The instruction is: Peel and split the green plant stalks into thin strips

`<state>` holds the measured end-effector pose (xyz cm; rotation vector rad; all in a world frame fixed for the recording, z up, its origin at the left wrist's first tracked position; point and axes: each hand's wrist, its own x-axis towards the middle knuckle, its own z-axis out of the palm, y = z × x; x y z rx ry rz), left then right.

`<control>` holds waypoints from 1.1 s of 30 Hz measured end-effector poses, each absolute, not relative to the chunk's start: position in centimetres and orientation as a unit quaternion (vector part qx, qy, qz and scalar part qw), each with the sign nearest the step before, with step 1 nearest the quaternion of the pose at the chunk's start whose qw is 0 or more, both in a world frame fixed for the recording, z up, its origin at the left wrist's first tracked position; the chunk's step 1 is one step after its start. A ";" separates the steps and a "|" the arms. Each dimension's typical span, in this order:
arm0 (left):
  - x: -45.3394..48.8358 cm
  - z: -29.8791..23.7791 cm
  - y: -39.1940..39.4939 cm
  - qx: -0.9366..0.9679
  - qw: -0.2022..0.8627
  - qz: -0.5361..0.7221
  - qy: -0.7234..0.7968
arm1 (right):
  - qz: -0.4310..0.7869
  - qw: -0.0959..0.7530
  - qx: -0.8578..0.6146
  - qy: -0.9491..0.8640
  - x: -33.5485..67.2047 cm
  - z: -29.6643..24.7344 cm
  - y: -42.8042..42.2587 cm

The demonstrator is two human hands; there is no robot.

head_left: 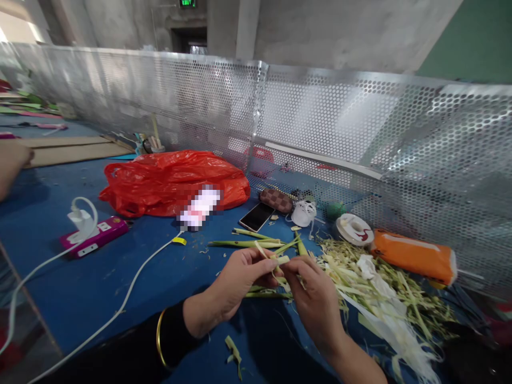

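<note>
My left hand (232, 280) pinches a pale green plant strip (282, 260) between thumb and fingers, and a thin peeled piece curls up beside it. Close against it, my right hand (316, 293) has its thumb and fingertips together at the strip's other end. Behind the hands, green stalks (246, 244) lie on the blue table (152, 320). A heap of shredded plant fibres (404, 298) spreads to the right of my right hand. One small loose scrap (232, 349) rests near the front.
A red plastic bag (160, 178) and a lit phone (200, 208) on a white cable lie left of centre. Further left is a purple power strip (94, 236). A dark phone (257, 217), tape roll (356, 229) and orange packet (414, 256) sit before the perforated metal screen (320, 117). Another person's hand (12, 162) shows far left.
</note>
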<state>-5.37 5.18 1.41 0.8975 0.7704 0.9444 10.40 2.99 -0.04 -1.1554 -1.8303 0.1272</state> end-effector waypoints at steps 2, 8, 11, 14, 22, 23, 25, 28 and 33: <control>-5.3 1.3 5.2 0.399 0.727 0.429 0.359 | -0.051 0.469 -0.454 -0.756 10.6 -0.2 3.0; -5.2 0.9 5.1 0.390 0.737 0.410 0.369 | -0.167 0.383 -0.378 -0.826 11.2 -0.6 3.3; -5.2 0.8 5.2 0.396 0.738 0.398 0.375 | -0.193 0.359 -0.363 -0.838 11.2 -0.4 3.4; -5.1 1.0 5.2 0.407 0.729 0.392 0.387 | -0.199 0.354 -0.365 -0.838 11.1 -0.3 3.5; -5.1 1.2 5.3 0.475 0.680 0.401 0.389 | -0.048 0.404 -0.415 -0.814 10.8 -0.1 2.8; -5.2 1.2 5.3 0.486 0.670 0.406 0.388 | -0.001 0.415 -0.433 -0.800 10.7 0.0 2.7; -5.2 1.2 5.5 0.511 0.649 0.411 0.385 | 0.086 0.426 -0.469 -0.769 10.5 0.3 2.5; -5.2 1.2 5.6 0.536 0.630 0.408 0.387 | 0.190 0.434 -0.494 -0.729 10.4 0.7 2.4; -5.3 1.4 5.6 0.553 0.596 0.417 0.407 | 0.241 0.444 -0.478 -0.719 10.5 0.8 2.6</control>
